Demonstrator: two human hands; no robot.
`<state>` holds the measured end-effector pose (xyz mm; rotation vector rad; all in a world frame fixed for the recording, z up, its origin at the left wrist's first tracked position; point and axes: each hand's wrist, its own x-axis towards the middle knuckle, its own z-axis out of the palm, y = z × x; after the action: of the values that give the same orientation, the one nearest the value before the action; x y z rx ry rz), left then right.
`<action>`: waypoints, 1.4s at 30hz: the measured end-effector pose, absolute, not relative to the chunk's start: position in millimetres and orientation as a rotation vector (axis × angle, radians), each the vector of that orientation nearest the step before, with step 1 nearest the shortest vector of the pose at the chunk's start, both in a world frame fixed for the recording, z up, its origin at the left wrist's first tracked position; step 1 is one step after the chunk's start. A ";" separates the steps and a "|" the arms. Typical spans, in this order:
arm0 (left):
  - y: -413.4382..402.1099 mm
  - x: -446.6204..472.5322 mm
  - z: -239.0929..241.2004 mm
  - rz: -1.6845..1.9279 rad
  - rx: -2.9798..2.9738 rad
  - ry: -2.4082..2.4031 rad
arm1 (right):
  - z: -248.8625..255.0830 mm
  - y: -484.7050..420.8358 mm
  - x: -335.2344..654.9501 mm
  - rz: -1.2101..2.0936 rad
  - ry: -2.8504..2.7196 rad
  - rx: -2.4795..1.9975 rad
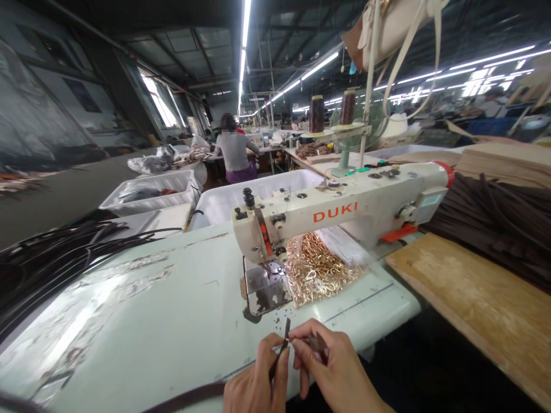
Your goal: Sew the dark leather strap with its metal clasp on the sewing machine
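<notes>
Head view is showing both hands at the near table edge: the left hand (256,383) and right hand (331,370) are pinching a dark strap (280,350) between closed fingertips, its tip standing upright and its length trailing left. Just beyond are sitting the sewing machine (340,215) and a pile of gold rings (318,269).

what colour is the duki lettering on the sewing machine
Orange-red, printed on the white arm of the sewing machine; it shows clearly in the head view.
</notes>
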<state>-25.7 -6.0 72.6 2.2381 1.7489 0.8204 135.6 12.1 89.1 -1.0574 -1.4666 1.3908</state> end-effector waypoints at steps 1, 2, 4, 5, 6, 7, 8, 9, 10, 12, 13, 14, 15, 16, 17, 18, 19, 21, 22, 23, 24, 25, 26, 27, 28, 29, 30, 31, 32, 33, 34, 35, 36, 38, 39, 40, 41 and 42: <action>-3.3 -28.7 76.2 0.756 2.194 1.693 | 91.9 16.3 140.0 1.439 -1.488 -1.040; -0.3 -31.9 81.4 0.685 2.174 1.622 | 94.4 21.3 144.8 1.503 -1.508 -1.011; 5.2 -38.0 96.1 0.563 2.173 1.457 | 97.4 32.1 154.4 1.665 -1.554 -0.911; 7.3 -40.3 104.7 0.524 2.171 1.377 | 97.8 37.3 158.8 1.746 -1.571 -0.849; 8.6 -42.0 113.3 0.502 2.162 1.313 | 97.4 41.7 162.5 1.822 -1.578 -0.789; 9.2 -42.8 121.3 0.490 2.146 1.274 | 96.5 45.1 165.6 1.892 -1.573 -0.736; 9.1 -42.9 128.2 0.484 2.125 1.262 | 95.2 47.4 168.0 1.958 -1.557 -0.689; 8.5 -42.4 133.5 0.485 2.103 1.277 | 93.8 48.7 169.8 2.007 -1.533 -0.657; 7.6 -41.6 136.9 0.488 2.087 1.304 | 92.5 49.0 171.0 2.036 -1.505 -0.644; 5.8 -40.1 137.5 0.502 2.078 1.342 | 90.6 48.0 172.2 2.047 -1.478 -0.649; 5.3 -39.9 135.1 0.510 2.079 1.350 | 90.3 47.0 172.3 2.033 -1.481 -0.665; 5.0 -40.1 131.4 0.513 2.083 1.353 | 90.5 46.1 172.2 2.014 -1.493 -0.684; 5.1 -40.7 126.9 0.510 2.093 1.357 | 91.4 45.1 171.7 1.990 -1.520 -0.705; 5.3 -41.6 122.2 0.502 2.106 1.364 | 93.1 44.1 170.9 1.952 -1.559 -0.731; 5.5 -42.4 117.7 0.497 2.121 1.382 | 95.5 43.0 169.7 1.879 -1.613 -0.776; 5.7 -43.0 114.0 0.494 2.136 1.400 | 98.4 41.7 168.2 1.767 -1.682 -0.839; 5.8 -43.3 111.4 0.493 2.146 1.413 | 101.8 40.2 166.4 1.622 -1.765 -0.906; 5.7 -42.4 109.4 0.496 2.147 1.424 | 108.2 36.6 162.4 1.304 -1.930 -1.013; 5.5 -41.5 110.0 0.493 2.145 1.416 | 110.6 34.9 160.4 1.172 -1.999 -1.041; 5.3 -40.4 111.2 0.485 2.145 1.405 | 112.2 33.3 158.9 1.076 -2.059 -1.051; 5.0 -39.4 113.0 0.472 2.148 1.394 | 112.9 32.1 157.8 1.016 -2.102 -1.049; 4.7 -38.5 114.9 0.457 2.150 1.387 | 113.0 31.3 157.3 0.980 -2.134 -1.043; 4.3 -37.9 116.9 0.445 2.154 1.381 | 112.6 30.9 157.4 0.960 -2.158 -1.034; 3.9 -37.6 118.7 0.439 2.156 1.378 | 112.0 30.8 158.0 0.944 -2.175 -1.022; 3.4 -37.6 120.5 0.445 2.157 1.374 | 111.6 30.9 158.8 0.936 -2.183 -1.010; 3.0 -37.8 121.9 0.458 2.157 1.364 | 111.4 31.2 159.6 0.932 -2.184 -1.000; 2.7 -38.1 123.1 0.485 2.153 1.354 | 111.5 31.5 160.2 0.931 -2.178 -0.995; 2.5 -38.6 123.7 0.520 2.148 1.348 | 111.9 31.7 160.5 0.933 -2.167 -0.989; 2.5 -39.2 123.9 0.559 2.139 1.342 | 112.4 31.8 160.4 0.939 -2.151 -0.985; 2.8 -39.8 123.6 0.587 2.126 1.336 | 112.8 31.9 159.9 0.945 -2.133 -0.980; 3.4 -40.5 122.6 0.610 2.114 1.329 | 113.2 31.9 159.2 0.951 -2.112 -0.973; 4.3 -41.1 121.2 0.628 2.103 1.321 | 113.3 31.8 158.4 0.955 -2.092 -0.964; 5.2 -41.8 119.4 0.644 2.094 1.312 | 113.1 31.7 157.6 0.958 -2.073 -0.956; 6.8 -42.7 115.9 0.666 2.076 1.296 | 111.8 31.1 156.6 0.964 -2.043 -0.946; 7.3 -43.0 114.8 0.680 2.070 1.290 | 110.7 30.5 156.5 0.974 -2.027 -0.947; 7.6 -43.1 114.5 0.694 2.067 1.282 | 109.3 29.9 156.4 0.995 -2.007 -0.953; 7.9 -43.1 115.2 0.697 2.066 1.276 | 107.8 29.2 156.2 1.028 -1.984 -0.963; 8.7 -43.1 116.9 0.696 2.069 1.272 | 106.0 28.8 155.8 1.073 -1.956 -0.974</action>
<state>-43.1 8.7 116.9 2.0693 1.2718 0.6963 155.8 28.8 106.0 -0.9740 -1.9563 1.0731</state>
